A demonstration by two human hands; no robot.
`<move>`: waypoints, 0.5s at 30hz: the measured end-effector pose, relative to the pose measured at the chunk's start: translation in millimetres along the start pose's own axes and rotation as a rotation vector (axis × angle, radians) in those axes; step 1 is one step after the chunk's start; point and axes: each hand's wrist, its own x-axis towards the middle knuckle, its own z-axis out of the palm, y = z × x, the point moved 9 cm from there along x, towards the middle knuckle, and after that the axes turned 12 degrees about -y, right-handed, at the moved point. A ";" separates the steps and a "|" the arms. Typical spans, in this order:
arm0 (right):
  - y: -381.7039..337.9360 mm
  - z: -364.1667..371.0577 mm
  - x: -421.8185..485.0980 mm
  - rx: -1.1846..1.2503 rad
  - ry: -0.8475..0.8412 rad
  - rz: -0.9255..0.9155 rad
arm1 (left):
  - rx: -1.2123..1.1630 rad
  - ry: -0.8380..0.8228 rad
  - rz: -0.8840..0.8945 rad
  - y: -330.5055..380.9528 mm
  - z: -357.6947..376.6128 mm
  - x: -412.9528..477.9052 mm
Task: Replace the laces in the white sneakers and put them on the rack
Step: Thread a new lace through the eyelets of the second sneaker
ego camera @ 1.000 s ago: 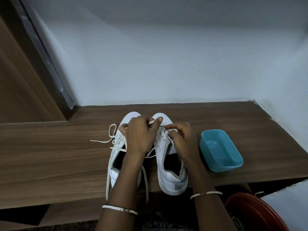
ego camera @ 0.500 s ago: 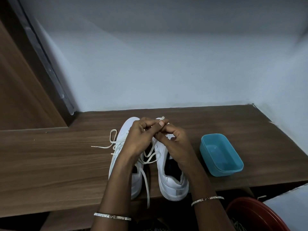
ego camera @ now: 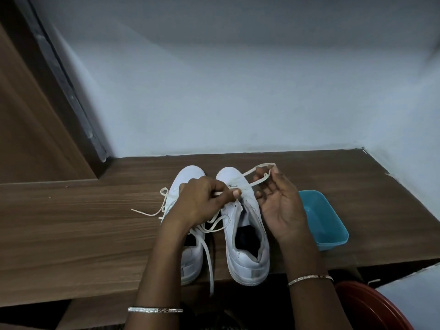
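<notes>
Two white sneakers stand side by side on the wooden shelf, toes pointing away from me. The left sneaker is partly hidden under my left hand, which pinches a white lace near the front eyelets of the right sneaker. My right hand is raised beside the right sneaker, its fingertips holding a loop of that same lace above the toe. More lace trails loose to the left of the left sneaker and down over the shelf's front edge.
A teal plastic tub sits on the shelf just right of my right hand. A red round basin lies below the shelf at bottom right. A pale wall closes the back; a wooden panel rises at left.
My right hand has drawn away from the left, up and to the right, pulling a loop of lace out over the right sneaker's toe. My left hand stays pinching near the eyelets.
</notes>
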 end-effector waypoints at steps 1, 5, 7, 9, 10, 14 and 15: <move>-1.3 -3.4 0.2 0.001 0.018 -0.010 | -0.064 -0.025 0.031 1.1 -1.3 -1.3; -4.5 -9.6 0.6 -0.372 0.065 -0.021 | -0.450 0.138 0.111 0.8 -20.0 -7.3; -4.5 4.2 -0.9 -0.613 0.001 -0.029 | -0.739 0.233 0.070 -1.8 -22.1 -9.0; 3.5 30.7 -2.1 -0.764 -0.180 -0.016 | -1.025 0.215 0.070 5.0 -15.5 -7.0; 8.7 46.2 -3.9 -0.845 -0.297 -0.020 | -1.149 0.182 0.101 10.2 -12.3 -4.6; 22.4 77.6 -11.9 -0.976 -0.534 -0.043 | -1.393 0.101 0.235 24.8 -14.7 -2.9; 23.1 77.7 -12.5 -0.970 -0.539 -0.026 | -1.406 0.110 0.245 24.0 -16.9 -3.9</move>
